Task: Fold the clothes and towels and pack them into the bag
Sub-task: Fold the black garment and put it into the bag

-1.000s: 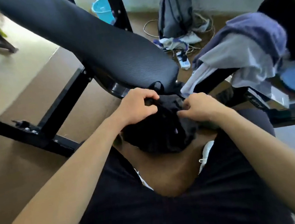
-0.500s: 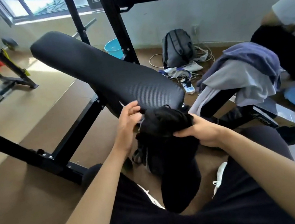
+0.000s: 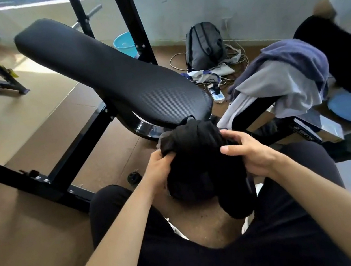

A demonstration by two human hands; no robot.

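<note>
A black bag sits between my knees, just below the end of the bench pad. A bundled black garment bulges out of its top. My left hand grips the left side of the bundle, fingers curled into the fabric. My right hand holds the right side, thumb pointing inward and fingers curled over the cloth. A pile of clothes and towels, blue-purple over grey-white, hangs over a black bar to the right.
A black padded weight bench slants across the middle, on a black steel frame. A grey backpack, cables and a power strip lie by the wall. A turquoise bucket stands behind the upright. A seated person is at far right.
The view rose and then tilted down. Both hands have shifted grip on the black bundle, which now sits bunched at the bag's top between my knees.
</note>
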